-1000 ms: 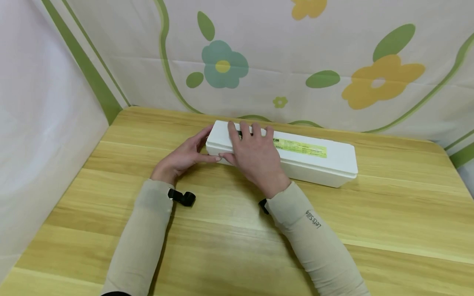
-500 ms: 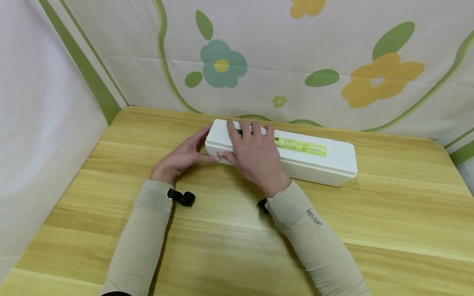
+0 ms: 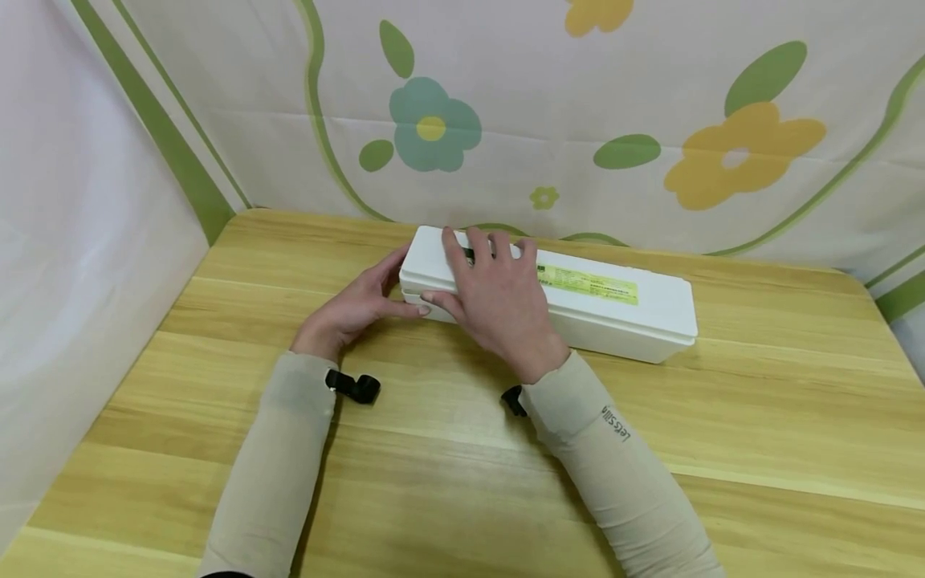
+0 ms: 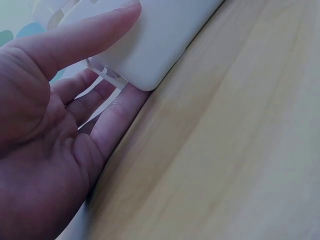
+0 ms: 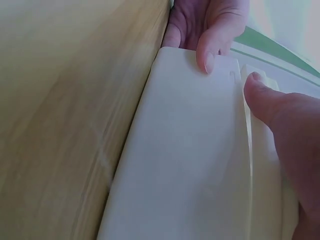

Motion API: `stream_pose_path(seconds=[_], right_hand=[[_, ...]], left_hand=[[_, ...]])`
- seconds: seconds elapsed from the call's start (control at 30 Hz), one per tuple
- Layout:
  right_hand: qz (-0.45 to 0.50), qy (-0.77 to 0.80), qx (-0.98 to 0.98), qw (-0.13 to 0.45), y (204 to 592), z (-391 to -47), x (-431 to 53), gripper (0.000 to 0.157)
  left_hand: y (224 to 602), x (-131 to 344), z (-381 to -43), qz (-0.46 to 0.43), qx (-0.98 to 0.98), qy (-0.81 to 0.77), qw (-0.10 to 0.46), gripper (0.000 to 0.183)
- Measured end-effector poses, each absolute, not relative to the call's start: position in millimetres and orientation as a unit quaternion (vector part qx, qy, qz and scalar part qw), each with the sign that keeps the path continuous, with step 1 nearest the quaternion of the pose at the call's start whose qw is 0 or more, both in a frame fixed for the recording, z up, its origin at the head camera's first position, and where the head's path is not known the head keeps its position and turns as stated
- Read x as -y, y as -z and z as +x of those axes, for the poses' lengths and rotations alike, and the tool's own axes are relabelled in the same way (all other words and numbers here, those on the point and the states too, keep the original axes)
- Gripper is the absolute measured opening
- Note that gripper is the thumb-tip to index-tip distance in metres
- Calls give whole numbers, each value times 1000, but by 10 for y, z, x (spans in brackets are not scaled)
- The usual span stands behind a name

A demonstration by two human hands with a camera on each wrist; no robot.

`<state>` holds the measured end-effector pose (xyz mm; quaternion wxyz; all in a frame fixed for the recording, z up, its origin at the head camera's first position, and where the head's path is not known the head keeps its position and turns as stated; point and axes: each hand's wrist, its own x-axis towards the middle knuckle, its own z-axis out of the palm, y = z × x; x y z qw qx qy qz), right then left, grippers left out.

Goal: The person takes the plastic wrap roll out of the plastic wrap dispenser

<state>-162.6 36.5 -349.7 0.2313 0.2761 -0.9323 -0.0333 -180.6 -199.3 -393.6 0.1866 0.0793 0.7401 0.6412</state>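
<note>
A long white box [image 3: 621,339] lies on the wooden table, its white lid [image 3: 665,303] on top with a yellow-green printed label [image 3: 588,284]. My left hand [image 3: 350,309] holds the box body at its left end, thumb on the front wall and fingers round the end. Over the lid's left part, my right hand [image 3: 500,305] grips it from above, thumb under or at the front edge. In the right wrist view a narrow gap runs between the box body [image 5: 185,145] and the lid [image 5: 264,155], widening toward the thumb. The inside of the box is hidden.
The wooden table [image 3: 433,482] reaches back to a white curtain [image 3: 527,96] printed with flowers. Another stretch of curtain hangs at the left. Black camera mounts sit on both sleeved wrists.
The left end of the lid has risen slightly from the box body, lifted by my right hand. My left hand has stayed at the box's left end.
</note>
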Motion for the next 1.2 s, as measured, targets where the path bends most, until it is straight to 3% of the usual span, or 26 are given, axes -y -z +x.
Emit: stream_pose_path(seconds=[0.77, 1.2], right_hand=[[282, 10, 938, 201, 3487, -1609, -385, 88], [287, -30, 940, 179, 3466, -1608, -456, 83]], left_hand=[[3957, 2005, -1822, 91, -741, -637, 191, 103], [4002, 2032, -1821, 95, -746, -632, 185, 101]])
